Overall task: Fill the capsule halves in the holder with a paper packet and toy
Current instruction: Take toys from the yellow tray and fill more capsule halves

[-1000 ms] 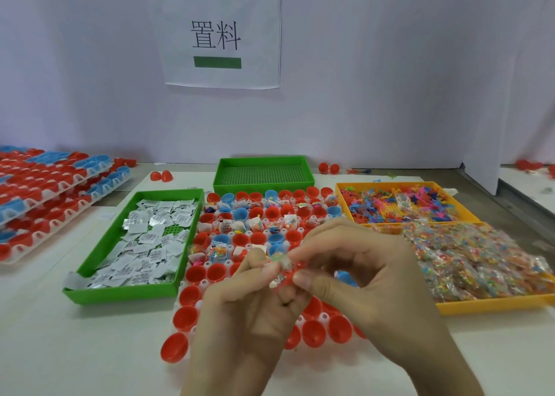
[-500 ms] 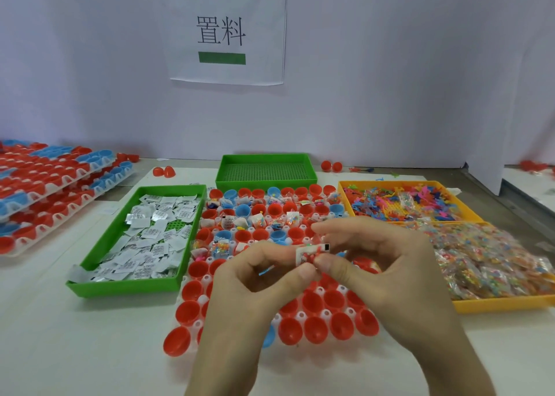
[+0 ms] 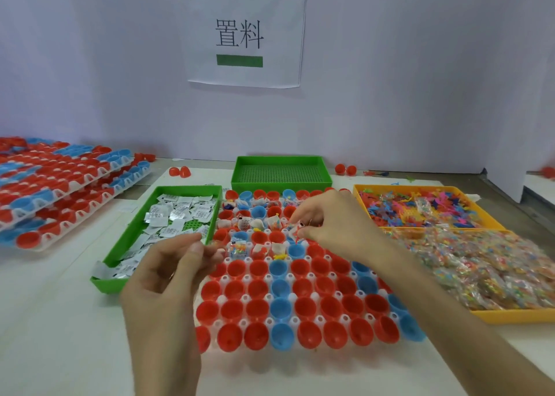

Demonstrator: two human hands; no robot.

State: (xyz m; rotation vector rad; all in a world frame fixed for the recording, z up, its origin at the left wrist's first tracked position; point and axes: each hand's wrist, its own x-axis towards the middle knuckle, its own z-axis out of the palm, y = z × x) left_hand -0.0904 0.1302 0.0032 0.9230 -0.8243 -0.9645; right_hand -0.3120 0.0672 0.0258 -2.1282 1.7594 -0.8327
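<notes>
A white holder (image 3: 244,299) of red and blue capsule halves lies in front of me; its far rows carry packets and toys, its near rows are bare. My right hand (image 3: 333,226) hovers over the holder's middle rows and pinches a folded paper packet with a red toy (image 3: 295,229) at its fingertips, just above a blue capsule half (image 3: 295,250). My left hand (image 3: 168,272) hangs to the left of the holder with its fingers loosely curled and nothing visible in it.
A green tray of paper packets (image 3: 168,224) stands left of the holder, an empty green tray (image 3: 280,173) behind it. Orange trays of loose toys (image 3: 420,206) and bagged toys (image 3: 486,272) lie on the right. Stacked filled holders (image 3: 60,185) occupy the far left.
My hands have parted. The right hand carried the packet and toy forward over the holder, and the left hand let go and drew back to the left.
</notes>
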